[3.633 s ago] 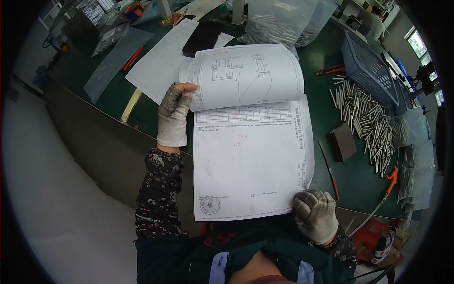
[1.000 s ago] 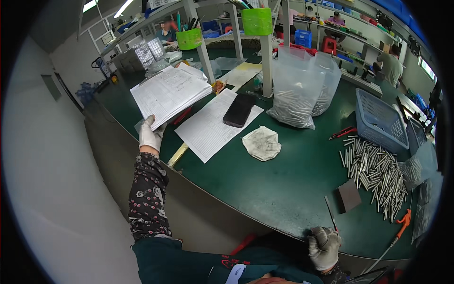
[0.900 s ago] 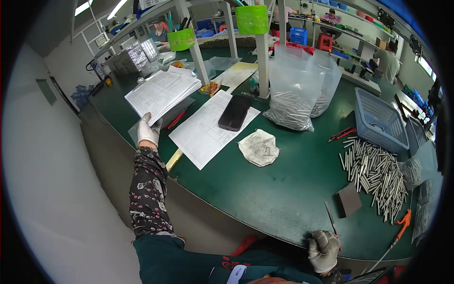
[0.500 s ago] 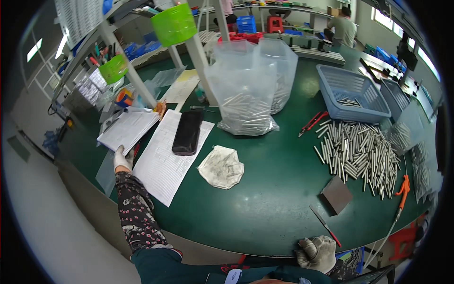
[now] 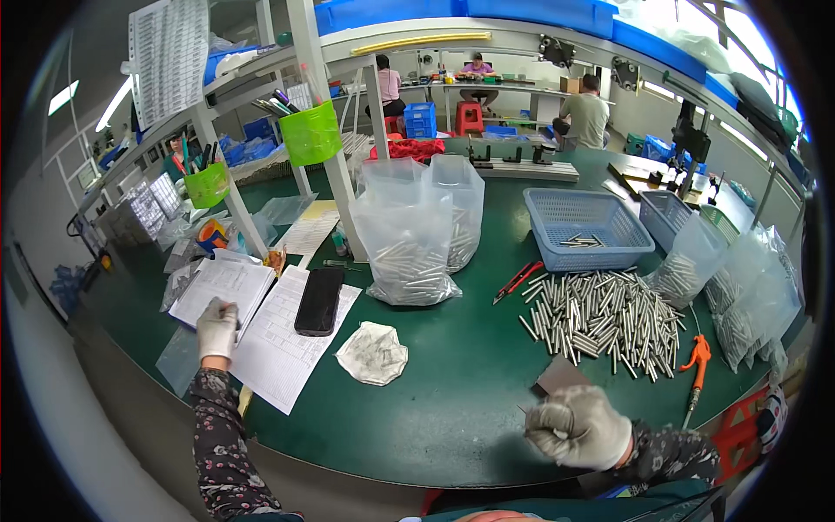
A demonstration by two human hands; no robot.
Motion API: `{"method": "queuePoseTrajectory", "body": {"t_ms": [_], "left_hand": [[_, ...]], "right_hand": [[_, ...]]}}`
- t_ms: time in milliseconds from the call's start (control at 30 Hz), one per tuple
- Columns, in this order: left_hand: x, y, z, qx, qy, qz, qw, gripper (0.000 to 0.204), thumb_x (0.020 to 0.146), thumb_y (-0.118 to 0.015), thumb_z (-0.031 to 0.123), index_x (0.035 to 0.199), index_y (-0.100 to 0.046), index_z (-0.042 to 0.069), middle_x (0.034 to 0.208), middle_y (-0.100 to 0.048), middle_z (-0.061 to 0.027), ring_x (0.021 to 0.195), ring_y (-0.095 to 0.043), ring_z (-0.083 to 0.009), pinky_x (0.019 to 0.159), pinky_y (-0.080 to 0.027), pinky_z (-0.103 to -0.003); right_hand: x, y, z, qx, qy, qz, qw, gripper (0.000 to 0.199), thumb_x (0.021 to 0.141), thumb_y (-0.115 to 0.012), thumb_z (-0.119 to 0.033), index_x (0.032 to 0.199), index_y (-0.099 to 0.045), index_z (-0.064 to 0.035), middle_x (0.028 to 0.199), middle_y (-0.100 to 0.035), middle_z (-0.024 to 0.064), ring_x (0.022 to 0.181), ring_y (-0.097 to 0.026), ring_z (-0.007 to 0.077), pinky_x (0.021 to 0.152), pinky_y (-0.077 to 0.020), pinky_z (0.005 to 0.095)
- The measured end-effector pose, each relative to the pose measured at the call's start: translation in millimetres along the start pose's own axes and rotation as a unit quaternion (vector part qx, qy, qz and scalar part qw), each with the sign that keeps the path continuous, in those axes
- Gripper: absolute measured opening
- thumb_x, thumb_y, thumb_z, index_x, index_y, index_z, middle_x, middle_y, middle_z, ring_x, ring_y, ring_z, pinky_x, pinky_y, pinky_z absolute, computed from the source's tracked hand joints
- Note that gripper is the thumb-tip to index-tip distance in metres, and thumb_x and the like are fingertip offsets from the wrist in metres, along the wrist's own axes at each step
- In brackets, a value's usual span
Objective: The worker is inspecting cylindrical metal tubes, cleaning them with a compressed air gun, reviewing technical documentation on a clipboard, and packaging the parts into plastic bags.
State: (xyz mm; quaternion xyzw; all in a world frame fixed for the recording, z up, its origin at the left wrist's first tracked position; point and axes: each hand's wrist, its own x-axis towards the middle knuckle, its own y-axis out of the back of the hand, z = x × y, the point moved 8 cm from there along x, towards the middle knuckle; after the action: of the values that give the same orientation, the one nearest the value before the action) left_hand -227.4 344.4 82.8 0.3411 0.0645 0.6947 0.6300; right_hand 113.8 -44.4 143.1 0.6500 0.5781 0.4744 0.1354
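Observation:
My left hand [image 5: 217, 331], in a whitish glove, lies at the near edge of a stack of papers [image 5: 221, 287], its fingers bent and pressed together on the sheets. Beside the stack, a black phone [image 5: 319, 302] rests on a long printed sheet [image 5: 287, 361]. My right hand [image 5: 578, 426], gloved and slightly blurred, is curled closed above the bench near a brown block [image 5: 559, 375]. What its fingers hold, if anything, is hidden. Beyond it spreads a heap of short metal rods [image 5: 609, 317]. A crumpled whitish cloth [image 5: 372, 353] lies between my hands.
A blue basket [image 5: 591, 252] with a few rods stands behind the heap. Clear bags of rods [image 5: 409, 252] stand mid-bench, with more bags [image 5: 752, 296] at the right. Red-handled cutters [image 5: 518, 281] and an orange air gun [image 5: 698, 357] lie around the heap. A shelf post [image 5: 317, 87] rises behind.
The view has tilted up and shifted. My left hand has moved from the stack's side onto its sheets. My right hand has come up from the bench's front edge toward the block, where the red-handled file lay.

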Motion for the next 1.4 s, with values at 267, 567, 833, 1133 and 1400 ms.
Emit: {"method": "queuePoseTrajectory", "body": {"t_ms": [267,567,833,1133,1400], "left_hand": [[-128,-98,149,-0.159,-0.22,-0.077,0.959,0.01,0.083,-0.059,0.013,0.086,-0.056,0.005,0.069,-0.059,-0.0098,0.059,-0.06,-0.0237,0.054,-0.046,-0.031],[-135,-94,123,0.011,-0.418,0.068,0.906,0.006,0.078,-0.058,0.007,0.084,-0.057,0.006,0.065,-0.057,-0.0079,0.054,-0.055,-0.0264,0.05,-0.043,-0.036],[-148,-109,124,-0.029,-0.475,0.009,0.879,0.011,0.074,-0.062,0.008,0.073,-0.05,0.008,0.051,-0.044,-0.0029,0.041,-0.047,-0.0189,0.038,-0.037,-0.031],[-144,-111,123,-0.066,-0.447,-0.032,0.892,0.011,0.074,-0.06,0.005,0.083,-0.056,0.007,0.053,-0.046,-0.0048,0.042,-0.048,-0.0231,0.04,-0.039,-0.033],[-146,-109,127,-0.077,-0.457,-0.026,0.886,0.009,0.075,-0.061,0.008,0.083,-0.056,0.007,0.054,-0.047,-0.0033,0.044,-0.049,-0.0213,0.04,-0.04,-0.032]], "right_hand": [[187,126,-12,-0.283,0.101,0.228,0.926,0.013,0.081,-0.061,-0.019,0.077,-0.06,-0.0075,0.068,-0.061,0.0133,0.061,-0.06,0.0269,0.053,-0.0464,0.0339],[353,214,-26,-0.503,-0.017,0.4,0.766,0.033,0.079,-0.05,-0.02,0.108,-0.052,-0.006,0.094,-0.061,0.0202,0.091,-0.058,0.0359,0.079,-0.0454,0.0425],[438,248,50,-0.58,-0.181,0.295,0.737,0.059,0.087,-0.023,-0.06,0.126,-0.048,-0.0231,0.122,-0.054,0.0071,0.115,-0.048,0.0284,0.097,-0.0297,0.0491],[445,257,62,-0.5,-0.194,0.209,0.818,0.059,0.083,-0.041,-0.058,0.12,-0.055,-0.0133,0.12,-0.054,0.0155,0.114,-0.049,0.0306,0.095,-0.038,0.039],[449,266,73,-0.482,-0.249,0.194,0.818,0.076,0.073,-0.045,-0.071,0.12,-0.054,-0.0116,0.125,-0.05,0.0158,0.118,-0.044,0.0359,0.099,-0.0342,0.0414]]}}
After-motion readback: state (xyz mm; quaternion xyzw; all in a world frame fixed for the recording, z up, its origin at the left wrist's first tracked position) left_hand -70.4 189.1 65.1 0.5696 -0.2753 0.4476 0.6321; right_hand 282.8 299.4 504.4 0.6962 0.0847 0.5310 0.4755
